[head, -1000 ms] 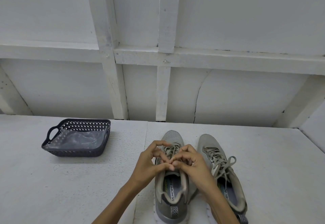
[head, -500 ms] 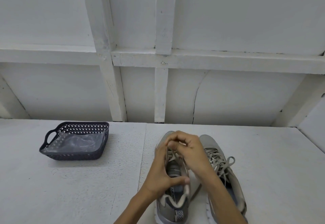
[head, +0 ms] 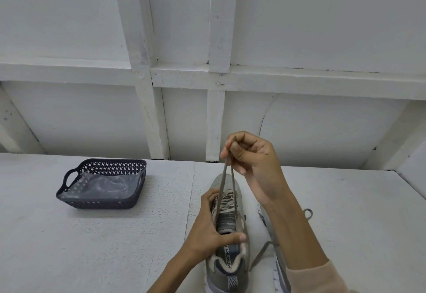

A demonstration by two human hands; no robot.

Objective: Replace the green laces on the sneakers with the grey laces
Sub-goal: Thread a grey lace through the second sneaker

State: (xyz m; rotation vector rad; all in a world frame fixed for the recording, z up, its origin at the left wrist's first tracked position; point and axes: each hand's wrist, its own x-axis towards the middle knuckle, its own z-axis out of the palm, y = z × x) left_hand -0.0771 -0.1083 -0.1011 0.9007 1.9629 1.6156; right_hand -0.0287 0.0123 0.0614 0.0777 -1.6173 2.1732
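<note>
Two taut olive lace strands [head: 222,177] rise from the grey sneaker [head: 232,269].

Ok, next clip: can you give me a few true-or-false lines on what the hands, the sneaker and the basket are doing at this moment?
1. The right hand pinches a lace held up above the sneaker. True.
2. The left hand hangs free of the sneaker. False: it grips the sneaker at its opening.
3. The basket stands on the table, to the left of the sneaker. True.
4. A shoe lies in the basket. False: only clear plastic shows inside it.
</note>
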